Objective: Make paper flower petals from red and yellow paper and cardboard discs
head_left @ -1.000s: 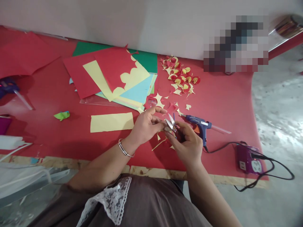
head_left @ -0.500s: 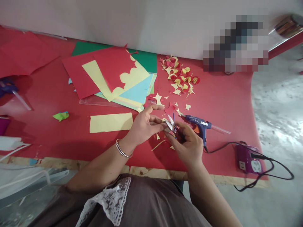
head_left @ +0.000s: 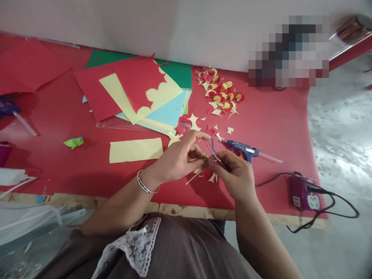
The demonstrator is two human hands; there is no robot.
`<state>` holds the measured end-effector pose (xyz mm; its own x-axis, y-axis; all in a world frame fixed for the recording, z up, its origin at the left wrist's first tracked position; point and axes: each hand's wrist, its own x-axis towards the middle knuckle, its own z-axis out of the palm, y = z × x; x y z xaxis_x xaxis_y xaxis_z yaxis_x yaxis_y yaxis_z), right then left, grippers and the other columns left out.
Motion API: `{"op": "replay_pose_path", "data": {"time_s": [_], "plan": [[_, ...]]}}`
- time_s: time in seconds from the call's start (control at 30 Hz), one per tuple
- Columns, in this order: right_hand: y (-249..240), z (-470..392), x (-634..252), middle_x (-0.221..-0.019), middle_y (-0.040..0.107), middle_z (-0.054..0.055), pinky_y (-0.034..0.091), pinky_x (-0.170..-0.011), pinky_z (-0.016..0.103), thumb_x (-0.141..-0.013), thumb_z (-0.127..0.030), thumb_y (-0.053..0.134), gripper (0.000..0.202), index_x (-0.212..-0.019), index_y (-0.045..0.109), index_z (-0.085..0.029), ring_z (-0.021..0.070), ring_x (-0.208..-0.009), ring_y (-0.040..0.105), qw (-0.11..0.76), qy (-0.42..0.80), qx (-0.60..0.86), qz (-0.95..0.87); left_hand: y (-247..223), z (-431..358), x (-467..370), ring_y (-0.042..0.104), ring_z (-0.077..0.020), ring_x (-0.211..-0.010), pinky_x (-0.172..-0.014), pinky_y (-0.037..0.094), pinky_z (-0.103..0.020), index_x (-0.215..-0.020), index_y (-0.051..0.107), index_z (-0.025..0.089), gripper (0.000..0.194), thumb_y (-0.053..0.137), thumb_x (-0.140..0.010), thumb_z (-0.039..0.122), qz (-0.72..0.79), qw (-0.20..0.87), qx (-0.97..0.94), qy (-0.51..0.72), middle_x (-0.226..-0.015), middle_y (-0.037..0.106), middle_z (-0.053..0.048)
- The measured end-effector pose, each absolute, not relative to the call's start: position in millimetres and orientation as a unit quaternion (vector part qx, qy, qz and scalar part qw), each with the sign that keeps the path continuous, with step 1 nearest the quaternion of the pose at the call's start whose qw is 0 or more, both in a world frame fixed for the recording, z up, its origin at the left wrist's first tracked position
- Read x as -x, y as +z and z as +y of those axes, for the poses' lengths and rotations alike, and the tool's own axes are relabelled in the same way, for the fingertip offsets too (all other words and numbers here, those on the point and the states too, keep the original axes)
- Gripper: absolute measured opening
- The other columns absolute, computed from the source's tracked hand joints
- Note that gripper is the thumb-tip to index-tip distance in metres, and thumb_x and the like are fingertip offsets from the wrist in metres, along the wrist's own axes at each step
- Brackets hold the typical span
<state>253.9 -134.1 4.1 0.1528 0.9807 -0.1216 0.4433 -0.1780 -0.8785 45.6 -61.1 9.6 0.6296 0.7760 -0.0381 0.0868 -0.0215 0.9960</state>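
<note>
My right hand (head_left: pixel 236 172) is closed around a pair of scissors (head_left: pixel 214 152), whose metal blades point up and to the left. My left hand (head_left: pixel 181 157) pinches a small piece of yellow paper (head_left: pixel 203 155) between thumb and fingers, its index finger stretched out above. The two hands meet over the red table, with fingertips nearly touching. Yellow paper scraps (head_left: pixel 198 172) lie beneath them. A yellow paper strip (head_left: pixel 136 150) rests left of my left hand. Just beyond my right hand is a blue glue gun (head_left: pixel 244 150) with a clear glue stick in its back.
Coloured paper sheets (head_left: pixel 116 89) are stacked at the back. Red and yellow paper petals (head_left: pixel 222 91) form a pile to their right. A purple power socket box (head_left: pixel 305 193) with a black cable stands at the right edge. A second glue gun (head_left: pixel 11 108) lies far left.
My hands have drawn closer together and the scissors have turned, their blades now seen nearly edge-on. My right hand has shifted slightly right and covers part of the glue gun.
</note>
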Motion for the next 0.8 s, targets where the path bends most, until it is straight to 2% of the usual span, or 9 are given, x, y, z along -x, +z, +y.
{"op": "replay_pose_path", "data": {"time_s": [0.13,0.23,0.3,0.37,0.4,0.43,0.5,0.67,0.8], "plan": [[3.7,-132.8,-253.0,-0.066,0.064,-0.002,0.039,-0.058,0.026,-0.088,-0.039,0.078,0.021,-0.083,0.075,-0.019,0.0126,-0.060,0.051,0.371,0.418,0.657,-0.506,10.7,-62.8,-48.2,0.080,-0.0203,-0.088,-0.076,0.059,-0.029,-0.144,0.052,0.024,0.056,0.074,-0.093,0.017,0.326,0.611,-0.663,0.285,-0.091,0.078,-0.003],[0.7,-132.9,-249.9,-0.062,0.057,-0.004,0.035,-0.054,0.025,-0.087,-0.040,0.079,0.023,-0.080,0.073,-0.019,0.0108,-0.055,0.045,0.406,0.408,0.666,-0.474,12.3,-66.7,-48.5,0.079,-0.0199,-0.095,-0.079,0.060,-0.029,-0.148,0.049,0.024,0.058,0.073,-0.096,0.019,0.378,0.547,-0.661,0.347,-0.101,0.080,-0.005],[-2.1,-133.4,-247.8,-0.062,0.056,-0.004,0.035,-0.052,0.025,-0.087,-0.041,0.080,0.024,-0.081,0.073,-0.019,0.0105,-0.054,0.043,0.434,0.403,0.667,-0.452,15.3,-69.9,-45.2,0.077,-0.0184,-0.094,-0.080,0.059,-0.028,-0.135,0.057,0.022,0.040,0.074,-0.098,0.024,0.429,0.467,-0.662,0.399,-0.103,0.079,-0.005],[-5.1,-133.9,-246.2,-0.064,0.058,-0.003,0.037,-0.051,0.025,-0.087,-0.044,0.080,0.026,-0.083,0.073,-0.020,0.0113,-0.055,0.046,0.462,0.404,0.661,-0.432,19.2,-72.9,-40.0,0.073,-0.0155,-0.084,-0.077,0.057,-0.027,-0.110,0.066,0.021,0.015,0.072,-0.101,0.031,0.453,0.416,-0.670,0.417,-0.094,0.078,-0.004],[-6.5,-134.2,-245.4,-0.065,0.059,-0.003,0.038,-0.051,0.025,-0.088,-0.046,0.080,0.027,-0.084,0.073,-0.020,0.0117,-0.055,0.047,0.474,0.406,0.657,-0.424,21.0,-74.3,-37.2,0.070,-0.0143,-0.078,-0.073,0.056,-0.027,-0.098,0.067,0.021,0.015,0.071,-0.102,0.034,0.455,0.409,-0.675,0.411,-0.089,0.077,-0.003],[-7.5,-134.5,-244.7,-0.065,0.060,-0.002,0.039,-0.051,0.026,-0.089,-0.047,0.080,0.028,-0.085,0.073,-0.020,0.0118,-0.055,0.048,0.484,0.407,0.653,-0.417,22.4,-75.5,-34.7,0.068,-0.0137,-0.074,-0.071,0.054,-0.026,-0.089,0.067,0.021,0.022,0.071,-0.103,0.038,0.454,0.416,-0.679,0.399,-0.085,0.077,-0.002],[-8.1,-134.8,-242.5,-0.066,0.060,-0.002,0.039,-0.050,0.025,-0.088,-0.049,0.081,0.031,-0.087,0.073,-0.020,0.0111,-0.054,0.047,0.499,0.407,0.649,-0.404,23.3,-76.9,-31.4,0.068,-0.0143,-0.073,-0.070,0.054,-0.027,-0.086,0.070,0.020,0.030,0.072,-0.102,0.045,0.454,0.456,-0.672,0.367,-0.086,0.079,-0.003],[-3.5,-135.3,-232.6,-0.067,0.059,-0.003,0.036,-0.043,0.024,-0.086,-0.055,0.082,0.037,-0.088,0.071,-0.020,0.0088,-0.050,0.039,0.522,0.434,0.635,-0.369,12.9,-75.2,-36.6,0.075,-0.0205,-0.096,-0.088,0.060,-0.032,-0.106,0.077,0.021,0.037,0.080,-0.094,0.056,0.437,0.581,-0.625,0.285,-0.106,0.079,-0.008],[-3.8,-135.4,-225.3,-0.064,0.054,-0.005,0.033,-0.041,0.023,-0.085,-0.056,0.084,0.038,-0.087,0.070,-0.021,0.0081,-0.047,0.037,0.532,0.447,0.628,-0.350,-0.9,-73.6,-47.7,0.070,-0.0192,-0.086,-0.081,0.060,-0.032,-0.095,0.078,0.021,0.033,0.084,-0.089,0.054,0.395,0.620,-0.598,0.320,-0.088,0.072,-0.004]]}}
